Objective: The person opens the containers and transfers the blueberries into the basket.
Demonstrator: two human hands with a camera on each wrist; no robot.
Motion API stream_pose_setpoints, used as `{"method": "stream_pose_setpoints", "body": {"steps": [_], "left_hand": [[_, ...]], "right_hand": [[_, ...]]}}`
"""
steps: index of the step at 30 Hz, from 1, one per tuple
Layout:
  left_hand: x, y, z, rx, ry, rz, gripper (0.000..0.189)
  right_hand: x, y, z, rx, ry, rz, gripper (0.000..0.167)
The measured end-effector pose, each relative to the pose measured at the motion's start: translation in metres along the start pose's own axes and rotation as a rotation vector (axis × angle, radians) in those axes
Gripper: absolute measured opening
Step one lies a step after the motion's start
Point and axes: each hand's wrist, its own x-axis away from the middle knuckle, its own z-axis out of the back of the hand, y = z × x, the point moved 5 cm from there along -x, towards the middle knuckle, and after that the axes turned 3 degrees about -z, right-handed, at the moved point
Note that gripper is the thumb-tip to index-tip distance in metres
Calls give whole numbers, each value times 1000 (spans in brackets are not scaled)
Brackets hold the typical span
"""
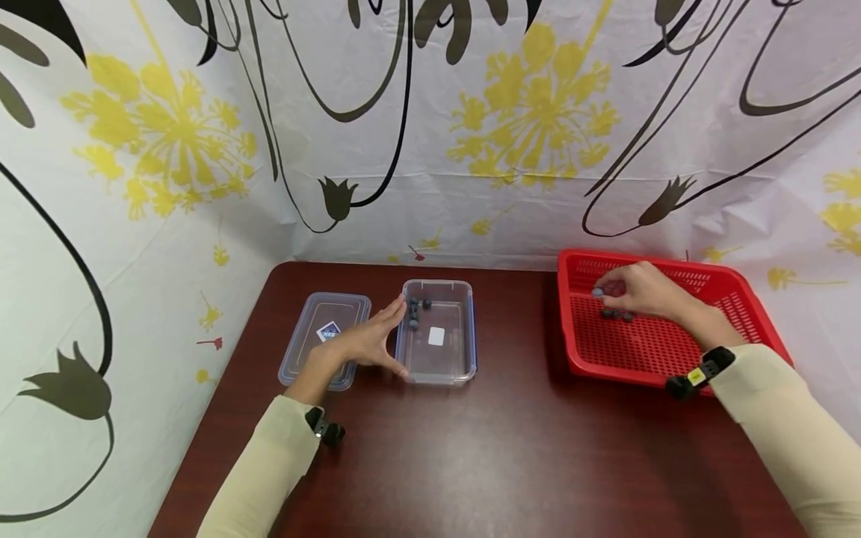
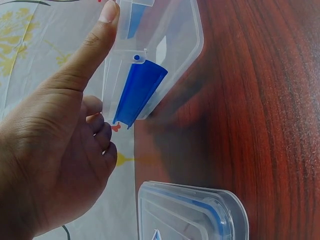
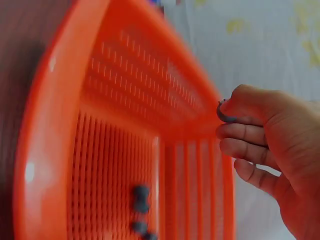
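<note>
A clear plastic container with blue side clips stands on the table, with several blueberries by its left wall. My left hand rests along that left side, thumb and fingers spread fairly straight at the rim. In the left wrist view its thumb lies at the container's edge near a blue clip. My right hand is over the red basket, pinching a blueberry between thumb and forefinger. Several more blueberries lie on the basket's floor below it.
The container's clear lid, with a blue and white label, lies left of the container, partly under my left forearm. Dark reddish wood makes up the tabletop. Behind and to the left hangs a white patterned cloth.
</note>
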Motion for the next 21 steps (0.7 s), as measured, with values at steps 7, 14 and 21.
{"method": "stream_pose_setpoints", "body": {"steps": [7, 14, 21], "left_hand": [[0, 0, 1, -12, 1, -3, 140], [2, 2, 2, -13, 3, -12, 140], [2, 1, 1, -3, 4, -4, 140]], "right_hand": [[22, 60, -6, 30, -84, -142, 13], [42, 108, -20, 39, -230, -264, 10], [57, 135, -37, -17, -354, -361, 10]]}}
